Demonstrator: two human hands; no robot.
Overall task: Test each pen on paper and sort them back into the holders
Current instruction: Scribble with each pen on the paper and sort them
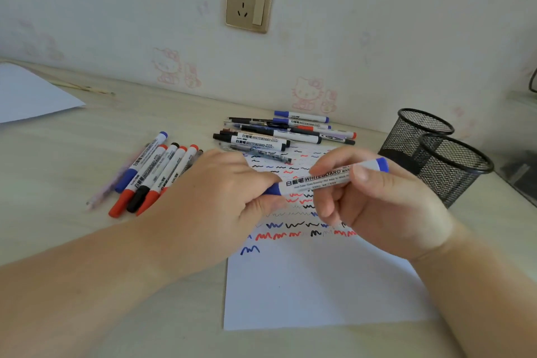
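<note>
Blue-capped white whiteboard marker [322, 179]: held level above the sheet, between both hands. Left hand [209, 197]: fingers curled round the marker's blue cap end. Right hand [374, 200]: thumb and fingers pinching the white barrel near its blue tail. White sheet of paper [313, 285]: flat on the pale wood-grain table [87, 154], upper half covered in rows of blue, red and black squiggles, lower half blank. Left group of capped markers [148, 174]: red, black and blue caps, lying side by side on the table left of the sheet, with a thin pale pen at their outer edge. Rear heap of markers and pens [279, 134]: mixed black, blue and red, piled at the sheet's far edge near the wall. Two black wire-mesh pen holders [436, 151]: upright at the right, touching one another, the nearer one lower in view. Second white sheet [29, 93]: far left on the table. Brass-coloured wall socket with switch [250, 0]: on the wall above.
</note>
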